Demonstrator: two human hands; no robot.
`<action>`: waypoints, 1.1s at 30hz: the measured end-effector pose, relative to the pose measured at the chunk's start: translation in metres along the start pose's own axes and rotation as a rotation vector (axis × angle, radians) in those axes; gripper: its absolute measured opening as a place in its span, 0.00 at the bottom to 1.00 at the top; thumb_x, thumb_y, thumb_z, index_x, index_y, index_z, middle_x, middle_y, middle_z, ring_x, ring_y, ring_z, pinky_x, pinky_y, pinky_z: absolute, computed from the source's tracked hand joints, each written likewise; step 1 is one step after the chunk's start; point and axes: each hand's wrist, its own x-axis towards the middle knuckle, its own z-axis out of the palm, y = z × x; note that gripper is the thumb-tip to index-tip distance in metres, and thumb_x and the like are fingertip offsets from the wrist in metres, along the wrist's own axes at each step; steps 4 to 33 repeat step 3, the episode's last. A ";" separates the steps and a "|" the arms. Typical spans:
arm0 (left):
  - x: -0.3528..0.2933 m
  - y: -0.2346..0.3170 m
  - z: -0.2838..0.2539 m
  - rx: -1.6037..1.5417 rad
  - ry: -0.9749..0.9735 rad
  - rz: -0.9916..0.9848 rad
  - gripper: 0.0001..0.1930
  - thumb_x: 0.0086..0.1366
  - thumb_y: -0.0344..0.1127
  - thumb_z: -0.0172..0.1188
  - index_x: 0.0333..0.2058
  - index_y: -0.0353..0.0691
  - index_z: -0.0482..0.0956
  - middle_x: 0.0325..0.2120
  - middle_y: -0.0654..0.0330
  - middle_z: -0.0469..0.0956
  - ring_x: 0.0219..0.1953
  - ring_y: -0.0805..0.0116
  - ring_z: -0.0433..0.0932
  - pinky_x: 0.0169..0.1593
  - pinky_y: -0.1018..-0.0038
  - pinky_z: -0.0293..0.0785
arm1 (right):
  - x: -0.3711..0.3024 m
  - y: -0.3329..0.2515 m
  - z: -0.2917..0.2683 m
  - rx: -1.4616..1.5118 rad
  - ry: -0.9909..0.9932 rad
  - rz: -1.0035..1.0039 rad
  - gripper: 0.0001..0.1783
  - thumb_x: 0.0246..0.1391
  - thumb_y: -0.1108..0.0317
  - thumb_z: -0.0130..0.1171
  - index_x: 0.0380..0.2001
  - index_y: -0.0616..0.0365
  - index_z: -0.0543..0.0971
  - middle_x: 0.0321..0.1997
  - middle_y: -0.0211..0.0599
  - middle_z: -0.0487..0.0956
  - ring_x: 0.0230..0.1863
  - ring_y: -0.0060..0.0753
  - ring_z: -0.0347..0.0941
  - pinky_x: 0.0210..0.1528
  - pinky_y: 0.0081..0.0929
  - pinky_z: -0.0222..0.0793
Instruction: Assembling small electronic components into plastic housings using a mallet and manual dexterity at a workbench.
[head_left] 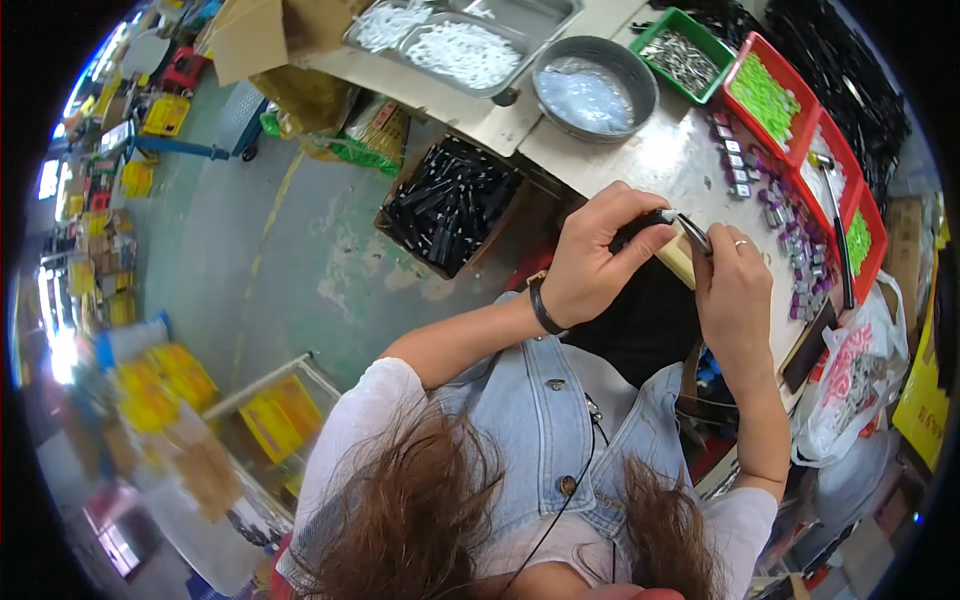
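Note:
My left hand (598,262) is closed round a small black part (630,234) with a pale tip, near the table's front edge. In my right hand (735,295) is a pair of metal tweezers (692,232), their points meeting the pale end of the black part. Whether the tips grip anything there is too small to make out. A yellowish block (678,262) lies at the table edge just under both hands. Small purple and silver parts (792,235) are scattered beyond my right hand.
A round metal pan (640,92), green tray (722,80) of metal pins, red trays (812,150) of green and white pieces, and metal tray (497,90) of white pieces stand on the table. A black-handled tool (843,250) lies across the red trays. A carton (388,232) of black parts sits below.

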 end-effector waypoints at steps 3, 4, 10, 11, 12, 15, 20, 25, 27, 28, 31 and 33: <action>-0.005 -0.005 -0.007 -0.037 0.056 0.004 0.11 0.61 0.31 0.63 0.41 0.34 0.78 0.35 0.55 0.77 0.37 0.66 0.76 0.42 0.76 0.70 | 0.007 -0.010 0.006 -0.068 0.025 -0.058 0.06 0.51 0.75 0.56 0.30 0.63 0.70 0.30 0.48 0.73 0.36 0.53 0.70 0.37 0.45 0.65; -0.005 -0.005 -0.007 -0.037 0.056 0.004 0.11 0.61 0.31 0.63 0.41 0.34 0.78 0.35 0.55 0.77 0.37 0.66 0.76 0.42 0.76 0.70 | 0.007 -0.010 0.006 -0.068 0.025 -0.058 0.06 0.51 0.75 0.56 0.30 0.63 0.70 0.30 0.48 0.73 0.36 0.53 0.70 0.37 0.45 0.65; -0.005 -0.005 -0.007 -0.037 0.056 0.004 0.11 0.61 0.31 0.63 0.41 0.34 0.78 0.35 0.55 0.77 0.37 0.66 0.76 0.42 0.76 0.70 | 0.007 -0.010 0.006 -0.068 0.025 -0.058 0.06 0.51 0.75 0.56 0.30 0.63 0.70 0.30 0.48 0.73 0.36 0.53 0.70 0.37 0.45 0.65; -0.005 -0.005 -0.007 -0.037 0.056 0.004 0.11 0.61 0.31 0.63 0.41 0.34 0.78 0.35 0.55 0.77 0.37 0.66 0.76 0.42 0.76 0.70 | 0.007 -0.010 0.006 -0.068 0.025 -0.058 0.06 0.51 0.75 0.56 0.30 0.63 0.70 0.30 0.48 0.73 0.36 0.53 0.70 0.37 0.45 0.65; -0.005 -0.005 -0.007 -0.037 0.056 0.004 0.11 0.61 0.31 0.63 0.41 0.34 0.78 0.35 0.55 0.77 0.37 0.66 0.76 0.42 0.76 0.70 | 0.007 -0.010 0.006 -0.068 0.025 -0.058 0.06 0.51 0.75 0.56 0.30 0.63 0.70 0.30 0.48 0.73 0.36 0.53 0.70 0.37 0.45 0.65; -0.005 -0.005 -0.007 -0.037 0.056 0.004 0.11 0.61 0.31 0.63 0.41 0.34 0.78 0.35 0.55 0.77 0.37 0.66 0.76 0.42 0.76 0.70 | 0.007 -0.010 0.006 -0.068 0.025 -0.058 0.06 0.51 0.75 0.56 0.30 0.63 0.70 0.30 0.48 0.73 0.36 0.53 0.70 0.37 0.45 0.65; -0.005 -0.005 -0.007 -0.037 0.056 0.004 0.11 0.61 0.31 0.63 0.41 0.34 0.78 0.35 0.55 0.77 0.37 0.66 0.76 0.42 0.76 0.70 | 0.007 -0.010 0.006 -0.068 0.025 -0.058 0.06 0.51 0.75 0.56 0.30 0.63 0.70 0.30 0.48 0.73 0.36 0.53 0.70 0.37 0.45 0.65; -0.005 -0.005 -0.007 -0.037 0.056 0.004 0.11 0.61 0.31 0.63 0.41 0.34 0.78 0.35 0.55 0.77 0.37 0.66 0.76 0.42 0.76 0.70 | 0.007 -0.010 0.006 -0.068 0.025 -0.058 0.06 0.51 0.75 0.56 0.30 0.63 0.70 0.30 0.48 0.73 0.36 0.53 0.70 0.37 0.45 0.65; -0.005 -0.005 -0.007 -0.037 0.056 0.004 0.11 0.61 0.31 0.63 0.41 0.34 0.78 0.35 0.55 0.77 0.37 0.66 0.76 0.42 0.76 0.70 | 0.007 -0.010 0.006 -0.068 0.025 -0.058 0.06 0.51 0.75 0.56 0.30 0.63 0.70 0.30 0.48 0.73 0.36 0.53 0.70 0.37 0.45 0.65; -0.005 -0.005 -0.007 -0.037 0.056 0.004 0.11 0.61 0.31 0.63 0.41 0.34 0.78 0.35 0.55 0.77 0.37 0.66 0.76 0.42 0.76 0.70 | 0.007 -0.010 0.006 -0.068 0.025 -0.058 0.06 0.51 0.75 0.56 0.30 0.63 0.70 0.30 0.48 0.73 0.36 0.53 0.70 0.37 0.45 0.65; -0.005 -0.005 -0.007 -0.037 0.056 0.004 0.11 0.61 0.31 0.63 0.41 0.34 0.78 0.35 0.55 0.77 0.37 0.66 0.76 0.42 0.76 0.70 | 0.007 -0.010 0.006 -0.068 0.025 -0.058 0.06 0.51 0.75 0.56 0.30 0.63 0.70 0.30 0.48 0.73 0.36 0.53 0.70 0.37 0.45 0.65; -0.005 -0.005 -0.007 -0.037 0.056 0.004 0.11 0.61 0.31 0.63 0.41 0.34 0.78 0.35 0.55 0.77 0.37 0.66 0.76 0.42 0.76 0.70 | 0.007 -0.010 0.006 -0.068 0.025 -0.058 0.06 0.51 0.75 0.56 0.30 0.63 0.70 0.30 0.48 0.73 0.36 0.53 0.70 0.37 0.45 0.65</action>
